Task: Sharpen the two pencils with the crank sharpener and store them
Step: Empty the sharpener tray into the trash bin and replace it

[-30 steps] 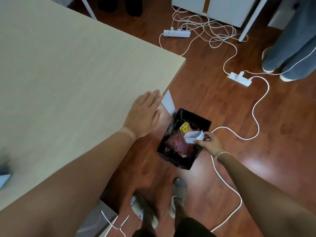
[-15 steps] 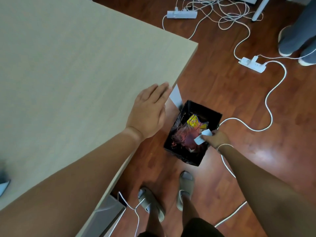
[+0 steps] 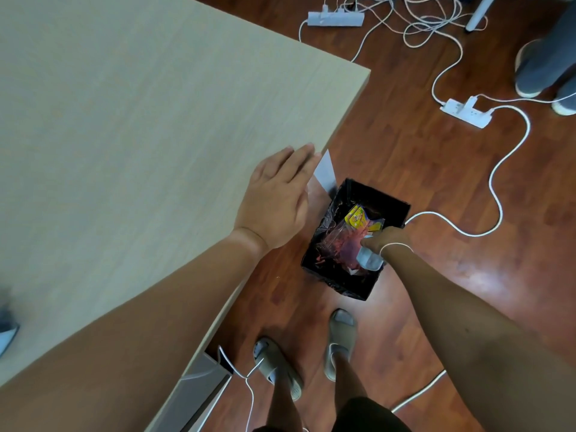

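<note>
My right hand (image 3: 381,243) reaches down over a black-lined waste bin (image 3: 386,202) on the floor and grips a small white tray-like container (image 3: 369,260), tipped over the bin's opening. Its shape suggests a sharpener's shavings drawer, though it is small and partly hidden by my fingers. My left hand (image 3: 277,201) rests flat, fingers straight, on the right edge of the light wooden table (image 3: 140,135). Neither pencils nor the crank sharpener are in view. A blurred grey-and-white object (image 3: 6,333) sits at the table's far left edge.
The bin holds a yellow wrapper (image 3: 358,218) and reddish plastic. My two feet in sandals (image 3: 311,353) stand just in front of it. White cables and power strips (image 3: 467,112) cross the wooden floor. Another person's legs (image 3: 548,54) stand at the upper right.
My right hand has turned the white container over and lowered it toward the bin's near side. The view has shifted slightly; my left hand stays on the table edge.
</note>
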{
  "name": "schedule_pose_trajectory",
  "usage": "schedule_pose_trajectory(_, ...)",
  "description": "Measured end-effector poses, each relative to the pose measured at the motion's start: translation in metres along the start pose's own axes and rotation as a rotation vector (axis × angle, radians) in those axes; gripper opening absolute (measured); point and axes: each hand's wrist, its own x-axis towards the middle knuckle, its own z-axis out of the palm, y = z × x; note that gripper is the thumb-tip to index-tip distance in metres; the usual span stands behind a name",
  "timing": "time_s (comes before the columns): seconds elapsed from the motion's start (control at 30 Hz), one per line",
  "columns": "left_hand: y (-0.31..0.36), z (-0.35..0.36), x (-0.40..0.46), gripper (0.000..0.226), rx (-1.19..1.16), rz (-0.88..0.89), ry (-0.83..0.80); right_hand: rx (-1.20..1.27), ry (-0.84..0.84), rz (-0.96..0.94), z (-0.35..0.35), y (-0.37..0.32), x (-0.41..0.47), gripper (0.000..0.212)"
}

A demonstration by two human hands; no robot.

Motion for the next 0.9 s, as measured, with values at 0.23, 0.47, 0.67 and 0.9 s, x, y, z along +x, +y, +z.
schedule_pose_trajectory(0.23, 0.0, 0.0, 0.0, 0.054, -0.005, -0.006, -0.002, -0.016, -0.013, 0.016, -0.006, -0.004, 0.0, 0.054)
schedule_pose_trajectory(0.47, 0.001, -0.001, 0.0, 0.055, -0.014, -0.017, -0.027, -0.02, -0.004, 0.034, -0.007, -0.004, 0.002, 0.054)
schedule_pose_trajectory(0.67, 0.004, -0.005, 0.001, 0.055, -0.029, -0.022, -0.021, 0.065, -0.044, 0.014, -0.01, 0.002, -0.004, 0.052)
schedule_pose_trajectory(0.9, -0.001, 0.0, -0.002, 0.056, -0.027, -0.045, -0.09, 0.355, -0.046, -0.048, -0.002, 0.021, -0.025, 0.046)
